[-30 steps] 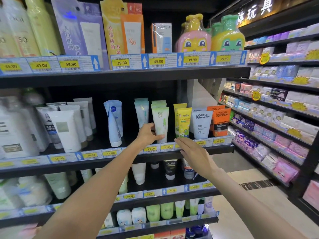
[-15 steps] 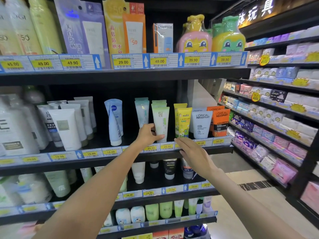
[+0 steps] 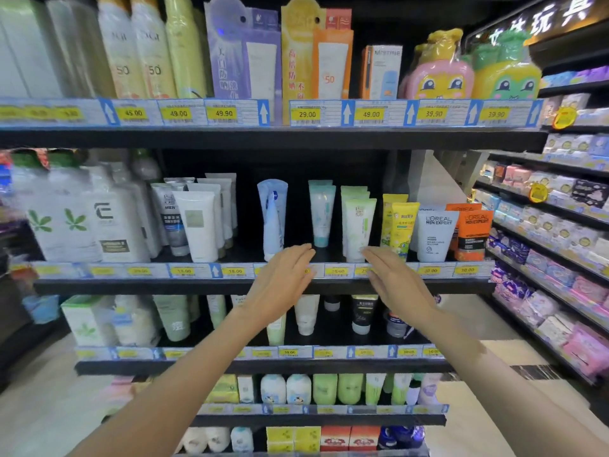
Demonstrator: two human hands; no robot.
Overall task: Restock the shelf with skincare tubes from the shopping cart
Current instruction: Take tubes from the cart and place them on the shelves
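The green tube (image 3: 358, 229) stands cap-down at the front of its row on the shelf (image 3: 263, 285), right of the teal tube (image 3: 322, 214). It looks light, soft-walled and easy to tip; I'd grip it low, near the cap. My left hand (image 3: 280, 285) and right hand (image 3: 395, 285) are flat, fingers straight, holding nothing, just below it.

2 hands (image 3: 283, 285); 2 L'Oreal tubes (image 3: 436, 237); 2 yellow tubes (image 3: 403, 229); 2 cartoon bottles (image 3: 440, 74).
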